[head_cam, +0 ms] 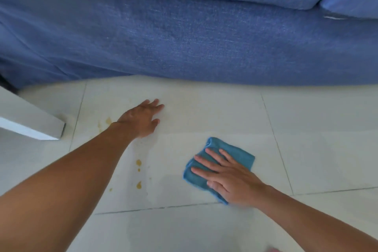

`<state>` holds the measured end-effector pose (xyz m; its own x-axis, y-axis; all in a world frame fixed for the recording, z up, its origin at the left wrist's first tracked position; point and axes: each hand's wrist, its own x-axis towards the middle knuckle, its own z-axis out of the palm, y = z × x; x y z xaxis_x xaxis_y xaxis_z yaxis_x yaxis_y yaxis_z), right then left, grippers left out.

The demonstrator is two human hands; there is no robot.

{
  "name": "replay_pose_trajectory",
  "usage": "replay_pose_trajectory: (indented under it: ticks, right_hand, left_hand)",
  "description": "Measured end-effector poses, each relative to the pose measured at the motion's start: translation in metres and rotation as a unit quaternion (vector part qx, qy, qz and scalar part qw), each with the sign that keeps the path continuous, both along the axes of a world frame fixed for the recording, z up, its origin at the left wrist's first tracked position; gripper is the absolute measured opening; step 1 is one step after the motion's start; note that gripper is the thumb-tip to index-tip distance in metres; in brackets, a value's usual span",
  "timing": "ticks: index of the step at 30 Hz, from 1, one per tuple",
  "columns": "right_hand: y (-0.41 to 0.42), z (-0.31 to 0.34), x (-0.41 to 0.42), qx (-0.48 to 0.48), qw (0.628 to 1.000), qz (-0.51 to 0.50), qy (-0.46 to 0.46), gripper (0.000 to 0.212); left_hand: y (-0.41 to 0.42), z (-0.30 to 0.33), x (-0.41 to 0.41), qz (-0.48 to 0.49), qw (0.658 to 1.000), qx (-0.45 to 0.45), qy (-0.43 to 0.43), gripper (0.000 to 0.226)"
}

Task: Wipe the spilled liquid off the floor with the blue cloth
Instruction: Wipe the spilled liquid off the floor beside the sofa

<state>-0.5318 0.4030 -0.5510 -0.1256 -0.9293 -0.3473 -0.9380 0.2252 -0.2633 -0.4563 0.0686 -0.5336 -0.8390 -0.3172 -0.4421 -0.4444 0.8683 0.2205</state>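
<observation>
A folded blue cloth (237, 153) lies on the white tiled floor (317, 129). My right hand (227, 178) presses flat on top of it, fingers spread and pointing left. Yellow-brown drops of spilled liquid (138, 184) dot the tile left of the cloth, with a faint wet film around them. More yellow spots (107, 120) sit beside my left wrist. My left hand (141, 118) rests palm down on the floor, fingers apart, holding nothing.
A blue fabric sofa (184, 37) runs across the whole far side, its base meeting the floor just beyond my left hand. The corner of a white table or shelf (30, 122) juts in at the left edge.
</observation>
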Motion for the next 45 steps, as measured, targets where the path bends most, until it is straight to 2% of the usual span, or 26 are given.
replay_pose_trajectory:
  ticks: [2, 3, 6, 11, 14, 17, 20, 23, 28, 34, 37, 41, 43, 45]
  right_hand:
    - [-0.010, 0.001, -0.019, 0.016, 0.997, -0.077, 0.025, 0.055]
    - [-0.016, 0.002, -0.023, 0.027, 0.996, -0.079, 0.033, 0.056]
    - [-0.033, 0.009, -0.032, 0.072, 0.997, -0.033, 0.012, 0.056]
    - [-0.097, 0.029, -0.060, 0.169, 0.985, 0.037, 0.028, 0.063]
    - [-0.123, 0.041, -0.069, 0.233, 0.969, 0.068, 0.036, 0.071]
    - [-0.134, 0.050, -0.081, 0.270, 0.959, 0.079, 0.032, 0.067]
    - [-0.148, 0.044, -0.078, 0.240, 0.970, 0.022, 0.024, 0.065]
    - [-0.153, 0.024, -0.054, 0.171, 0.982, -0.059, 0.062, 0.067]
    - [-0.149, -0.004, -0.027, 0.074, 0.981, -0.162, 0.075, 0.072]
    - [-0.150, -0.009, -0.020, 0.053, 0.977, -0.194, 0.064, 0.074]
    - [-0.167, -0.009, -0.017, 0.045, 0.975, -0.203, 0.076, 0.070]
    - [-0.210, -0.006, -0.006, 0.035, 0.982, -0.175, 0.062, 0.065]
    - [-0.231, -0.005, -0.003, 0.011, 0.986, -0.161, 0.043, 0.065]
    - [-0.241, -0.005, -0.004, -0.055, 0.982, -0.182, 0.005, 0.068]
  left_hand:
    - [0.007, 0.005, 0.003, -0.009, 1.000, 0.000, 0.003, 0.059]
    - [0.006, 0.008, 0.009, -0.015, 1.000, -0.007, 0.010, 0.058]
    - [-0.004, 0.013, 0.030, -0.012, 0.999, -0.015, 0.038, 0.053]
    - [-0.018, 0.010, 0.045, 0.069, 0.996, -0.022, 0.054, 0.051]
    - [-0.014, 0.018, 0.039, 0.041, 0.998, -0.028, 0.046, 0.053]
    - [-0.016, 0.023, 0.038, 0.017, 0.998, -0.039, 0.041, 0.055]
    - [-0.022, 0.020, 0.042, 0.031, 0.997, -0.045, 0.047, 0.054]
    - [-0.026, 0.013, 0.047, 0.044, 0.997, -0.030, 0.054, 0.053]
    - [-0.029, 0.012, 0.070, 0.084, 0.994, -0.008, 0.072, 0.053]
    - [-0.041, 0.019, 0.142, 0.181, 0.974, -0.015, 0.134, 0.050]
    - [-0.044, 0.014, 0.189, 0.257, 0.949, -0.065, 0.171, 0.044]
    - [-0.042, -0.002, 0.238, 0.309, 0.917, -0.103, 0.229, 0.052]
    - [-0.042, -0.014, 0.252, 0.351, 0.907, -0.094, 0.211, 0.059]
    - [-0.040, -0.026, 0.258, 0.363, 0.907, -0.094, 0.192, 0.060]
